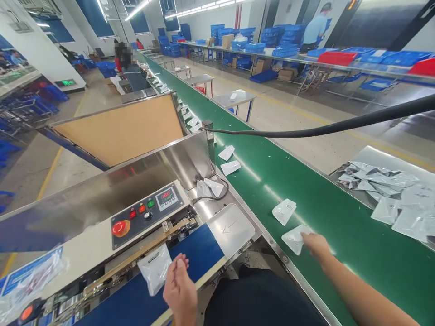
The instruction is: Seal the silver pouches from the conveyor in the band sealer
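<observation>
My left hand hovers over the blue belt of the sealing machine, fingers loosely curled, its fingertips just right of a white pouch lying on that belt. It holds nothing. My right hand reaches across to the green conveyor and its fingers rest on a white pouch at the near edge. Another white pouch lies just beyond it on the green belt.
The sealer's control panel has a red knob and a digital display. A black cable crosses above the conveyor. A heap of pouches lies on a steel table at right. More pouches ride the belt further off. People work in the distance.
</observation>
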`<state>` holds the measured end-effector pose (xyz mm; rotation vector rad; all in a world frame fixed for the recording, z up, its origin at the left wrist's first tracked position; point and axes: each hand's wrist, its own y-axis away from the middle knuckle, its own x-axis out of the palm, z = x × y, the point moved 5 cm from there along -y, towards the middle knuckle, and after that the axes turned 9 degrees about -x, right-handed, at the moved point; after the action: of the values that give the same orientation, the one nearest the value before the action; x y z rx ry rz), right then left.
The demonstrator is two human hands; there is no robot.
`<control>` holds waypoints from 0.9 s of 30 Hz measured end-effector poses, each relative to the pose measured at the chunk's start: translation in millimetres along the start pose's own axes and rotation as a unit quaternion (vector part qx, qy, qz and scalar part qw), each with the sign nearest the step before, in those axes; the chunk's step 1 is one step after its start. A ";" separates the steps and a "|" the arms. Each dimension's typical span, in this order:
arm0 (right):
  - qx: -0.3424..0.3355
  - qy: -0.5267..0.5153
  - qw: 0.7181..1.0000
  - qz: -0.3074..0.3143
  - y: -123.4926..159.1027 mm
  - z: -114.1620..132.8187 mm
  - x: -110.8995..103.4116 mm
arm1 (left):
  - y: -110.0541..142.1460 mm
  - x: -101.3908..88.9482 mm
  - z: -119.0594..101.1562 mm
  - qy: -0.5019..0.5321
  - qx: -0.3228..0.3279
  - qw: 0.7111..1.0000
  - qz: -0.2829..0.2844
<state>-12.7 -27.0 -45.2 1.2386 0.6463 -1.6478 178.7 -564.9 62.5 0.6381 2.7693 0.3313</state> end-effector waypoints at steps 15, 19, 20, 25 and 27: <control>-0.341 -0.429 0.808 0.215 156.4 272.0 -46.6 | 64.4 129.6 -57.8 -0.102 0.169 0.921 0.335; -0.298 -0.459 0.768 0.333 170.3 285.3 -10.2 | 44.5 99.4 -36.2 -0.080 0.100 0.953 0.275; -0.304 -0.439 0.773 0.342 170.9 288.5 -0.9 | 38.6 94.9 -30.2 -0.074 0.084 0.958 0.265; -0.227 -0.396 0.847 0.273 154.5 305.5 38.0 | 1.0 92.1 1.3 0.007 -0.089 0.973 0.213; -0.193 -0.399 0.853 0.274 151.0 316.7 51.5 | -12.0 94.6 10.2 0.068 -0.158 0.965 0.196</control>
<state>-15.8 -372.2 35.9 0.3104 0.0618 -1.2830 95.7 -530.7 29.0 1.1085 2.6085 0.9094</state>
